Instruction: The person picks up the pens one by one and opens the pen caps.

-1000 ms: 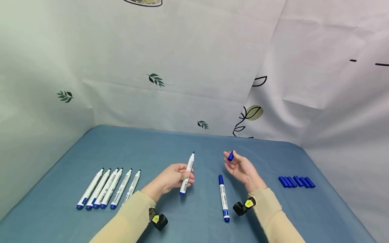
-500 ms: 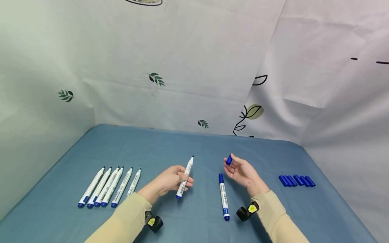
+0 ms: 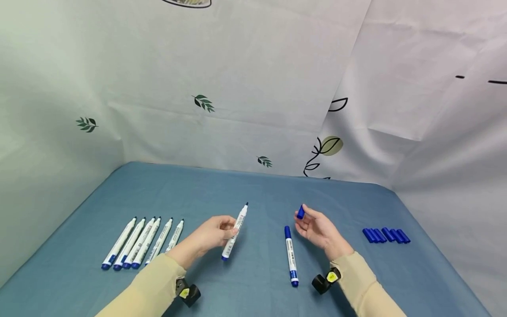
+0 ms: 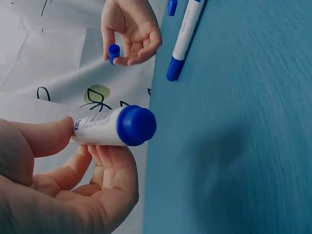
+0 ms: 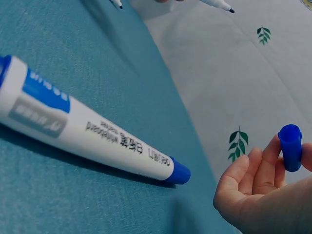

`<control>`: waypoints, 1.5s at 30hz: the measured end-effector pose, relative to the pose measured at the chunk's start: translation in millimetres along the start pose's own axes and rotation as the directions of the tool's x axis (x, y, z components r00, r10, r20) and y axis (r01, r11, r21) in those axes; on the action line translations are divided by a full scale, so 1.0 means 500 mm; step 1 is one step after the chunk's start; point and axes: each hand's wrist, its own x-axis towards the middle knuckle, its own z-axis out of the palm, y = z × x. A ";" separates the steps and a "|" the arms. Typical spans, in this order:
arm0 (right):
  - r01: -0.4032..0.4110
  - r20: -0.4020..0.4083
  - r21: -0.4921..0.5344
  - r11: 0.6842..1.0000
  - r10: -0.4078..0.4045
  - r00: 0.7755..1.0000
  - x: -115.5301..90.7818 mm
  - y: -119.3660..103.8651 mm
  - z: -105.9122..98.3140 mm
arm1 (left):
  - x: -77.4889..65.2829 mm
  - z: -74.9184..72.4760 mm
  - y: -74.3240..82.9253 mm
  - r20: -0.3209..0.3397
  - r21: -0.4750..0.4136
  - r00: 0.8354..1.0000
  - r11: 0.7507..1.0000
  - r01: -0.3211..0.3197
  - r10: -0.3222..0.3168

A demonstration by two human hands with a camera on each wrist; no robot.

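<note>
My left hand (image 3: 217, 232) grips an uncapped whiteboard marker (image 3: 235, 233) by its white barrel, its dark tip pointing up and away. In the left wrist view the marker's blue end (image 4: 137, 126) faces the camera, with the thumb on one side of the barrel and fingers beneath. My right hand (image 3: 318, 229) pinches a blue marker cap (image 3: 301, 212) between thumb and fingertips; the right wrist view shows the cap (image 5: 291, 147) held upright. Between the hands, nearer the right one, a capped whiteboard marker (image 3: 291, 257) lies on the blue cloth.
Several uncapped markers (image 3: 138, 242) lie side by side at the left, partly covered by the left forearm. A row of several blue caps (image 3: 386, 236) lies at the right. A blue cloth (image 3: 253, 290) covers the table, with a pale patterned curtain (image 3: 253, 88) behind.
My left hand has moved left with the uncapped marker. My right hand has come slightly down and nearer with the cap still pinched.
</note>
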 end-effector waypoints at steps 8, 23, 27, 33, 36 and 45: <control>-0.005 -0.007 -0.009 1.000 0.005 1.000 0.001 0.008 -0.007 | -0.013 -0.035 -0.022 -0.087 0.103 0.996 0.995 0.017 -0.008; -0.001 0.000 -0.024 1.000 0.001 1.000 -0.002 0.015 -0.006 | -0.048 -0.119 -0.063 -0.133 0.167 0.990 0.984 0.067 -0.045; 0.000 0.006 -0.032 0.999 0.000 1.000 -0.002 0.018 -0.006 | -0.052 -0.131 -0.077 -0.154 0.189 0.987 0.980 0.066 -0.037; 0.005 0.011 -0.037 0.999 -0.005 1.000 -0.002 0.021 -0.004 | -0.051 -0.143 -0.092 -0.200 0.240 0.979 0.967 0.087 -0.038; 0.003 0.000 -0.042 0.999 -0.003 1.000 -0.001 0.023 -0.004 | -0.051 -0.148 -0.097 -0.219 0.290 0.975 0.952 0.093 -0.029; 0.000 -0.007 -0.049 0.999 0.000 1.000 -0.001 0.026 -0.003 | -0.050 -0.155 -0.102 -0.247 0.410 0.969 0.906 0.109 -0.005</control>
